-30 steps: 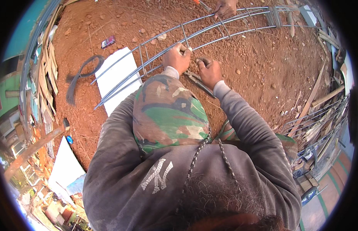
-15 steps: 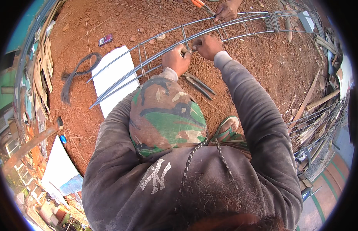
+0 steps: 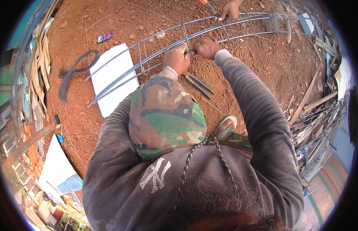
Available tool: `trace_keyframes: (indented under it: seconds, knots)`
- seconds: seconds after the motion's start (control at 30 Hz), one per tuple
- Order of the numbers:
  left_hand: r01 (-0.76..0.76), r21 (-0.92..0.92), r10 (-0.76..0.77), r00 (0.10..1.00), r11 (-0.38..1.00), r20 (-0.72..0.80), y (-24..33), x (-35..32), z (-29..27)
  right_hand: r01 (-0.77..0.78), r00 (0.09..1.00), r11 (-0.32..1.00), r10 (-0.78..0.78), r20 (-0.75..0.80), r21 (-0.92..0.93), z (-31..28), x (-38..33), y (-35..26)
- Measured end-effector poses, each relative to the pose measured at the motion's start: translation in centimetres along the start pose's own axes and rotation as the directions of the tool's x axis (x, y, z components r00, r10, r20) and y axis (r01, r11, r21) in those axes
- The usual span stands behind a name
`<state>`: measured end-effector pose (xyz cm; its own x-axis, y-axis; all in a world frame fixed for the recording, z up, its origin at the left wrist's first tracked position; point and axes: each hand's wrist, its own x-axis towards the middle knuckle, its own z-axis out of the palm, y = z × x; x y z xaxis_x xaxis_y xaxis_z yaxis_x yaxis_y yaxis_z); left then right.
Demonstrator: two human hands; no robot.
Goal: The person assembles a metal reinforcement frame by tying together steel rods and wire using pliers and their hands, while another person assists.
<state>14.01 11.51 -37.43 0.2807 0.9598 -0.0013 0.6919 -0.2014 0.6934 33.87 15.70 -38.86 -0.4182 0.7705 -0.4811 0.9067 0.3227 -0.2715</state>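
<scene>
Right hand [image 3: 207, 48] raised to rebar [image 3: 204, 33], reddish soil [image 3: 260, 73], planks [image 3: 39, 77]

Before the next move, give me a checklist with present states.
1. Left grip at the bar frame: ok.
2. Right grip close beside it: ok.
3. Item between the two identified: cannot tell, too small.
4. Pincers picked up: not ok, lying on the soil.
5. Co-worker's hand away from the frame: not ok, at its far bar.
6. Wire coil in sight: ok, left of the white panel.
</scene>
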Motion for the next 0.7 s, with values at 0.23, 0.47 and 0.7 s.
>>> trace_keyframes:
  seconds: [0.23,0.47,0.7]
  knots:
    - [0.078,0.038,-0.08,0.995,0.996,0.056,0.0,-0.1,-0.3,-0.214,0.665,0.902,0.416,-0.62,0.376,6.4,-5.7,-5.4]
    - [0.007,0.034,-0.007,1.0,0.999,0.015,-0.4,-0.2,0.0,-0.038,0.803,0.977,0.155,-0.575,0.21,8.0,-6.4,-5.1]
    - [0.052,-0.096,-0.042,0.993,0.994,0.106,0.8,-1.0,-1.4,-0.016,0.823,0.154,0.563,-0.075,0.988,8.7,-7.6,-9.7]
